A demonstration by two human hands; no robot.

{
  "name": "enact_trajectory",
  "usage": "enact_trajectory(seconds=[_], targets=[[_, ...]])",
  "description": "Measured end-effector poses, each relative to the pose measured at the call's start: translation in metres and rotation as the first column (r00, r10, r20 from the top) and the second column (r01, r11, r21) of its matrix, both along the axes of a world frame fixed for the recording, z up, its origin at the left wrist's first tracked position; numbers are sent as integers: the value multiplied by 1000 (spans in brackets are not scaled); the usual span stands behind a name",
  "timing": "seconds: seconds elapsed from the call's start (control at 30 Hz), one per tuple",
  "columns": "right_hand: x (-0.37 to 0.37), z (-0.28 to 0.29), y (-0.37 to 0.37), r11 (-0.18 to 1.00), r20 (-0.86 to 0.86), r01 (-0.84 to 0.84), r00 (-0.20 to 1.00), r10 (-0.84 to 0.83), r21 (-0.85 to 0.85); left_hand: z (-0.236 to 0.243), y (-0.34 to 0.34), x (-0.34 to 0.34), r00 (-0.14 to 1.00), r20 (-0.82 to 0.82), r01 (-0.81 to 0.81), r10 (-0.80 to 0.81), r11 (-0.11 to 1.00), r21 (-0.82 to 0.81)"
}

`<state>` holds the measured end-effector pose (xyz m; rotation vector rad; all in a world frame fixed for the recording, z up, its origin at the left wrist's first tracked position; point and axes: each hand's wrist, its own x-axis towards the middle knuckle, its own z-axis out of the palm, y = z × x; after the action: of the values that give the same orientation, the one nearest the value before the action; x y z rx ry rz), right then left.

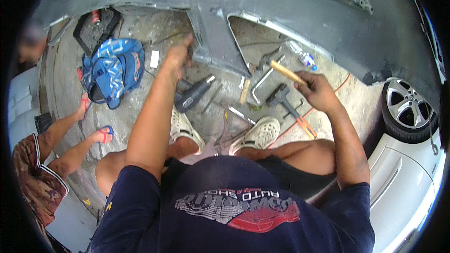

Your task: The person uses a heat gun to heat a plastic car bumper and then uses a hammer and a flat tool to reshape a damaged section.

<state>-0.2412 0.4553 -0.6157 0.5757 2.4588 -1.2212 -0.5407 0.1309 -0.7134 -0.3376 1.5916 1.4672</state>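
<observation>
In front of me a large dark grey car bumper (290, 11) spans the top of the view, with a narrow strut (218, 42) reaching down between two openings. My left hand (177, 58) is beside the strut's left edge, index finger stretched toward it; the other fingers are partly hidden, and whether they touch it I cannot tell. My right hand (316, 91) is closed round one end of a light wooden stick (283, 71), which points up and left toward the lower edge of the bumper. Below the left hand a black heat gun (193, 96) lies on the concrete.
Between my shoes lie a mallet (281, 96), an L-shaped wrench (256, 89), a wooden piece (244, 91) and a red cord (281, 135). A plastic bottle (307, 60) is under the bumper. Left are a blue backpack (115, 68) and another person's legs (63, 161); right, a white car (403, 173).
</observation>
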Motion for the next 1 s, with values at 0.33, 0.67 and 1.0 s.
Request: enact_trajectory(seconds=[0.33,0.67,1.0], targets=[[-11,41,-2,992,10,125,992,-125,17,49,16,39,945,326,-182,-6,818,545],[-140,43,-54,956,-351,244,920,-176,162,33,85,59,810,585,-511,-43,438,739],[-174,25,-65,928,-406,43,906,120,369,49,88,62,795,570,-559,206,613,558]])
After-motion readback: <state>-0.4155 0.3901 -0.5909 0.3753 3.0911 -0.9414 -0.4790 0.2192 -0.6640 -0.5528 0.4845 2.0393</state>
